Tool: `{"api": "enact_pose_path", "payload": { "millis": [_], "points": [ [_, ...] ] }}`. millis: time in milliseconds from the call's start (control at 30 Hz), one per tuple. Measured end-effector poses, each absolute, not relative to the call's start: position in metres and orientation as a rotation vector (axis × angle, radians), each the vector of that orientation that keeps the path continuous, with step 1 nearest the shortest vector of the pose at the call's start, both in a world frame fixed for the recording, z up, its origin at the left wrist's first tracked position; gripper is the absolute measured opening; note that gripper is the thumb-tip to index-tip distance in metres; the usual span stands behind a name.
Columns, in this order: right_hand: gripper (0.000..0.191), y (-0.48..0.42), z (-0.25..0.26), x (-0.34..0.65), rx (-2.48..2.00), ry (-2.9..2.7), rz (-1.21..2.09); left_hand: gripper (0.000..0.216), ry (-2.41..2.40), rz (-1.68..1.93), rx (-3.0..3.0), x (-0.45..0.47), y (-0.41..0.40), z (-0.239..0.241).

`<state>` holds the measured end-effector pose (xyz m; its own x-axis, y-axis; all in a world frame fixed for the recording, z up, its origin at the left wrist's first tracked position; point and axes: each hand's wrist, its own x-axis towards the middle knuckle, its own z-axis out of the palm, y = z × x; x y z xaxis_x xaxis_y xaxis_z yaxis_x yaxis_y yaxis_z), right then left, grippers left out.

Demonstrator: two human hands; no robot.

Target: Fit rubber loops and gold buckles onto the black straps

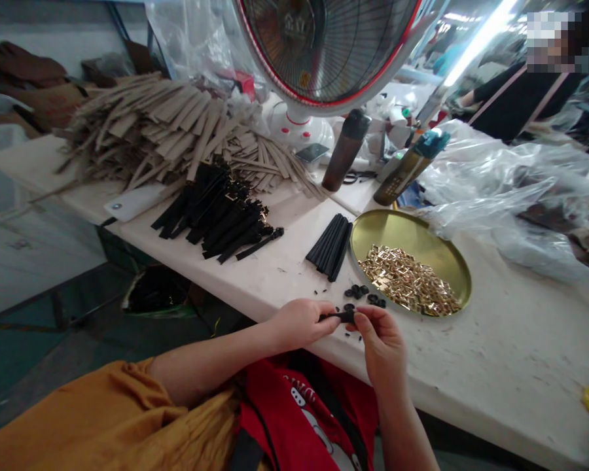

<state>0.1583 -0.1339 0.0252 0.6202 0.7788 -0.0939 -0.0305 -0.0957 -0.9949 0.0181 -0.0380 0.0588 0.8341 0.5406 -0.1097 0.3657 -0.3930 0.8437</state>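
Note:
Between my two hands, over the table's near edge, is a short black strap (pixel 344 316). My left hand (pixel 308 322) is closed on one end of it, and my right hand (pixel 380 330) pinches the other end. Just beyond my fingers lie several small black loops (pixel 357 292). A bundle of black straps (pixel 330 248) lies side by side behind them. To the right, a gold oval tray (pixel 454 261) holds a heap of gold metal buckles (pixel 407 278). Farther left is a pile of black straps with gold buckles (pixel 216 212).
Grey-beige strips (pixel 167 124) are heaped at the back left. A fan (pixel 324 52) stands at the back, near a dark bottle (pixel 346 150) and a second bottle (pixel 410 167). Clear plastic bags (pixel 505 190) cover the right rear. Another person (pixel 515 104) is at the far right.

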Motion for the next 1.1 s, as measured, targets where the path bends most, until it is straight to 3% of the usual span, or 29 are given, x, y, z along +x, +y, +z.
{"api": "enact_pose_path", "payload": {
  "millis": [533,733,967,1100],
  "points": [
    [0.012,-0.118,0.021,0.134,-0.952,0.070,0.964,0.026,0.747,0.385,1.773,0.037,-0.043,0.042],
    [0.020,-0.123,0.019,0.131,-0.967,0.050,1.023,0.026,0.760,0.351,1.809,0.037,-0.042,0.037],
    [0.012,-0.129,0.016,0.133,-1.125,-0.165,0.994,0.023,0.698,0.252,1.867,0.032,-0.040,0.046],
    [0.014,-0.135,0.017,0.134,-1.138,-0.203,1.182,0.038,0.634,0.193,1.726,0.026,-0.041,0.053]
  ]
}}
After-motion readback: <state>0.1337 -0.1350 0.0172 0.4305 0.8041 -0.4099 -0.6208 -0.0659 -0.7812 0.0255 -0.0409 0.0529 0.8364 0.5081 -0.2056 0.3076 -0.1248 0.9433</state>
